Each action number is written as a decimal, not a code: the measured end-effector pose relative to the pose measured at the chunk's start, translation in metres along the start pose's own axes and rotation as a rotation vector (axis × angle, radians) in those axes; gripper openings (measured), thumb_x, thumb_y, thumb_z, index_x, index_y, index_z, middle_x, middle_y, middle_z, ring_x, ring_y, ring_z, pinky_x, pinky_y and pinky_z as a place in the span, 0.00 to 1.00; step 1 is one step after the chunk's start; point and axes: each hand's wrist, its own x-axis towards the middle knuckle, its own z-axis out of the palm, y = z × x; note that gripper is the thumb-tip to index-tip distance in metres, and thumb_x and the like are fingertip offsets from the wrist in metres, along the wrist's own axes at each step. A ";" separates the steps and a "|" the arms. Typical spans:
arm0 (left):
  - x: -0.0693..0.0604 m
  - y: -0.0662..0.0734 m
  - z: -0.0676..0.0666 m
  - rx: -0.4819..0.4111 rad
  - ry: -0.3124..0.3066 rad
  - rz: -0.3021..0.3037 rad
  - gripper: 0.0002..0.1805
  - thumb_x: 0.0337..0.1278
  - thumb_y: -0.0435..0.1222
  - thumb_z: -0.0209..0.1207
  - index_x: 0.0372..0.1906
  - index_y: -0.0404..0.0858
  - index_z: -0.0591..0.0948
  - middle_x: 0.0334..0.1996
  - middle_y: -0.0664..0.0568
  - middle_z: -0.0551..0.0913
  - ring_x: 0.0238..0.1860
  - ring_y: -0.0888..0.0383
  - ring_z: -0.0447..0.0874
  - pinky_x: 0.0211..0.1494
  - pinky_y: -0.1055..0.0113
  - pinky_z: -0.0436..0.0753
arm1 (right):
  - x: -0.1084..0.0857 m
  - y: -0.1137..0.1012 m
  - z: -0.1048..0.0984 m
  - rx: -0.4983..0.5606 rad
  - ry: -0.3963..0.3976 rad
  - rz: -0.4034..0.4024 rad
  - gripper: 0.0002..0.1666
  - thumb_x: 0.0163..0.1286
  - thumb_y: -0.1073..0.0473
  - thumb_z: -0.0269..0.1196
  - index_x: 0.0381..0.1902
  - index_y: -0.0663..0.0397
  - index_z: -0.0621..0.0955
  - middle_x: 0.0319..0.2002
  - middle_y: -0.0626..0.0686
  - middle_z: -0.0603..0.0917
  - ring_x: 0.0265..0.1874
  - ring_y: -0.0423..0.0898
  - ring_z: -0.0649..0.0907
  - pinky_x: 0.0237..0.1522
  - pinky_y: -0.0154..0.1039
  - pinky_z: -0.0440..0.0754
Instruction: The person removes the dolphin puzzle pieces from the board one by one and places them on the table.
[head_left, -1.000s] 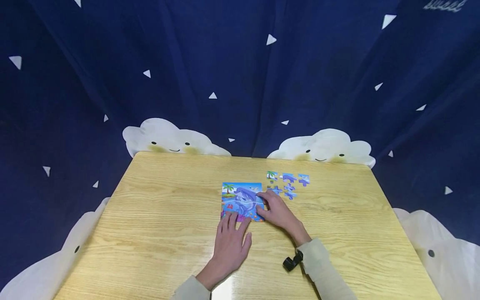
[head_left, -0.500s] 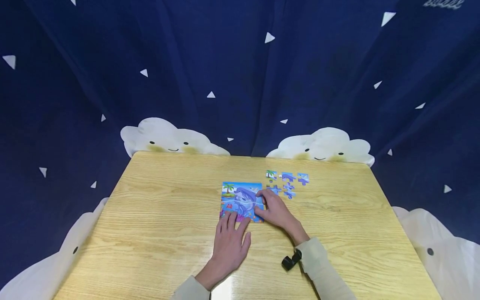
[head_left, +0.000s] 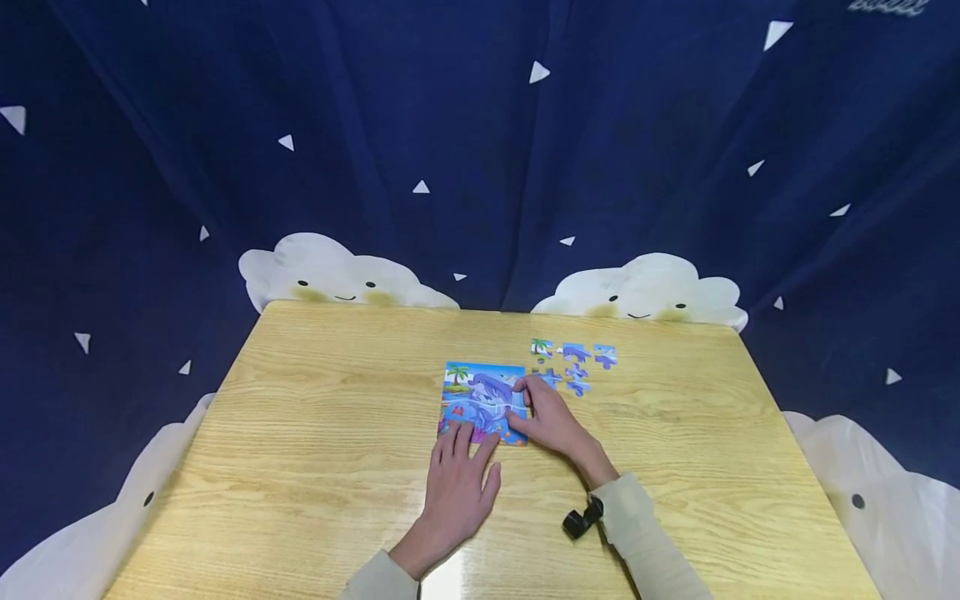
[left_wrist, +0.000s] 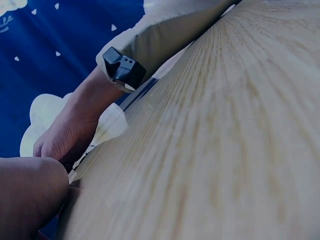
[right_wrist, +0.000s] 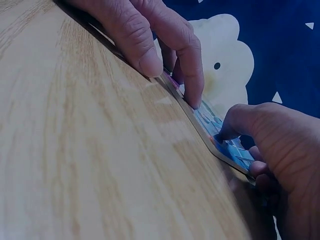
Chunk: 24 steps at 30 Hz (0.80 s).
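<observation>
A flat jigsaw puzzle (head_left: 489,385) with a dolphin, a palm tree and a blue sea lies on the wooden table. My left hand (head_left: 457,493) rests with outstretched fingertips on its near edge. At the puzzle's right side, my right hand (head_left: 553,417) bends its thumb and fingers. In the right wrist view, the right thumb (right_wrist: 237,121) presses on the blue top and the other fingers curl at the board's edge. The left hand (right_wrist: 172,37) touches the same board there. The left wrist view hides the puzzle.
Several loose puzzle pieces (head_left: 576,353) lie in two rows to the upper right of the puzzle. A black wrist camera (head_left: 582,518) is on the right wrist. The table (head_left: 315,400) reaches back to a dark blue curtain (head_left: 480,150) with white triangles and clouds.
The right thumb has shifted slightly left over the puzzle. The left hand stays in place, and the loose pieces have not moved.
</observation>
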 end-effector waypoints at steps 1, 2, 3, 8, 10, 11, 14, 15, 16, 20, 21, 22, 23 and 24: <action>0.000 0.000 0.000 0.001 0.003 0.001 0.25 0.76 0.50 0.50 0.72 0.52 0.77 0.70 0.38 0.69 0.75 0.36 0.62 0.77 0.39 0.61 | 0.000 0.000 0.000 0.004 0.002 -0.005 0.25 0.64 0.52 0.71 0.54 0.58 0.78 0.35 0.49 0.72 0.32 0.44 0.71 0.36 0.38 0.71; 0.000 0.000 0.000 0.000 0.003 0.001 0.25 0.76 0.50 0.50 0.72 0.52 0.77 0.70 0.38 0.69 0.75 0.36 0.62 0.77 0.39 0.61 | 0.000 0.000 0.000 0.011 0.002 -0.010 0.25 0.65 0.53 0.71 0.54 0.58 0.77 0.36 0.50 0.73 0.32 0.44 0.71 0.36 0.38 0.71; 0.000 -0.001 0.000 0.001 0.004 0.001 0.25 0.76 0.50 0.50 0.72 0.52 0.77 0.70 0.38 0.69 0.75 0.36 0.62 0.76 0.39 0.61 | 0.000 0.000 0.000 0.016 0.003 -0.013 0.25 0.65 0.53 0.72 0.54 0.58 0.77 0.37 0.51 0.73 0.32 0.44 0.71 0.36 0.37 0.71; 0.000 -0.001 0.000 -0.002 0.010 0.006 0.25 0.76 0.50 0.50 0.72 0.52 0.76 0.70 0.38 0.69 0.75 0.36 0.62 0.76 0.38 0.62 | 0.000 0.000 0.000 0.059 0.001 -0.033 0.25 0.65 0.56 0.73 0.55 0.58 0.76 0.39 0.52 0.76 0.30 0.42 0.70 0.33 0.36 0.71; 0.000 -0.001 -0.001 -0.002 0.012 0.007 0.25 0.76 0.50 0.50 0.72 0.52 0.76 0.70 0.38 0.69 0.75 0.35 0.62 0.76 0.38 0.62 | 0.000 -0.001 0.000 0.094 0.000 -0.041 0.25 0.65 0.57 0.74 0.55 0.58 0.76 0.39 0.52 0.77 0.28 0.41 0.70 0.31 0.34 0.70; 0.000 -0.001 -0.001 -0.003 0.011 0.006 0.25 0.76 0.50 0.51 0.72 0.52 0.76 0.70 0.38 0.69 0.75 0.35 0.62 0.76 0.38 0.62 | 0.000 -0.001 -0.001 0.114 -0.001 -0.046 0.25 0.64 0.58 0.74 0.54 0.58 0.77 0.38 0.51 0.78 0.27 0.41 0.70 0.30 0.34 0.70; 0.000 -0.001 -0.001 -0.003 0.005 0.001 0.26 0.75 0.50 0.51 0.72 0.52 0.76 0.70 0.38 0.69 0.75 0.36 0.62 0.76 0.39 0.61 | 0.001 -0.002 0.000 0.155 -0.011 -0.054 0.23 0.64 0.59 0.75 0.54 0.58 0.80 0.35 0.51 0.79 0.25 0.41 0.70 0.28 0.34 0.70; 0.000 -0.001 -0.001 -0.005 0.004 0.000 0.25 0.75 0.50 0.51 0.72 0.52 0.76 0.70 0.38 0.69 0.75 0.36 0.62 0.76 0.39 0.61 | 0.001 -0.002 -0.001 0.156 -0.014 -0.054 0.23 0.63 0.59 0.75 0.54 0.57 0.81 0.34 0.51 0.80 0.26 0.41 0.71 0.28 0.34 0.70; 0.000 -0.001 -0.001 -0.008 0.002 -0.001 0.25 0.76 0.50 0.51 0.72 0.52 0.76 0.70 0.38 0.69 0.75 0.36 0.62 0.76 0.39 0.60 | 0.001 -0.003 -0.001 0.152 -0.017 -0.052 0.22 0.63 0.59 0.75 0.54 0.57 0.82 0.34 0.51 0.80 0.26 0.41 0.72 0.29 0.34 0.70; 0.000 -0.001 0.000 -0.012 0.006 0.001 0.25 0.76 0.49 0.51 0.72 0.51 0.77 0.70 0.38 0.69 0.75 0.36 0.62 0.76 0.39 0.60 | 0.000 -0.003 -0.003 0.109 -0.031 -0.070 0.21 0.62 0.57 0.76 0.52 0.55 0.86 0.35 0.49 0.81 0.30 0.43 0.75 0.33 0.35 0.74; 0.000 -0.001 0.000 -0.011 0.008 0.002 0.25 0.75 0.49 0.51 0.72 0.51 0.77 0.70 0.38 0.69 0.75 0.36 0.62 0.76 0.39 0.60 | 0.000 -0.003 -0.003 0.095 -0.038 -0.078 0.21 0.62 0.57 0.76 0.52 0.55 0.86 0.37 0.49 0.82 0.32 0.43 0.75 0.34 0.35 0.74; 0.000 -0.001 0.000 -0.011 0.010 0.004 0.25 0.76 0.49 0.50 0.72 0.51 0.77 0.70 0.37 0.69 0.75 0.35 0.62 0.76 0.39 0.61 | 0.000 -0.003 -0.004 0.087 -0.045 -0.092 0.22 0.61 0.56 0.76 0.52 0.55 0.86 0.38 0.49 0.82 0.33 0.43 0.75 0.36 0.36 0.74; 0.000 -0.001 0.001 -0.009 0.013 0.005 0.25 0.76 0.49 0.50 0.72 0.51 0.77 0.70 0.37 0.69 0.75 0.35 0.62 0.76 0.39 0.61 | 0.000 -0.002 -0.004 0.081 -0.051 -0.106 0.22 0.62 0.56 0.76 0.52 0.55 0.86 0.40 0.49 0.82 0.34 0.44 0.75 0.37 0.36 0.74; 0.000 -0.001 0.001 -0.007 0.016 0.007 0.25 0.76 0.49 0.50 0.72 0.51 0.77 0.70 0.37 0.70 0.75 0.35 0.62 0.76 0.39 0.61 | 0.000 -0.002 -0.005 0.076 -0.060 -0.118 0.22 0.62 0.55 0.76 0.53 0.55 0.86 0.41 0.49 0.82 0.34 0.43 0.75 0.37 0.36 0.75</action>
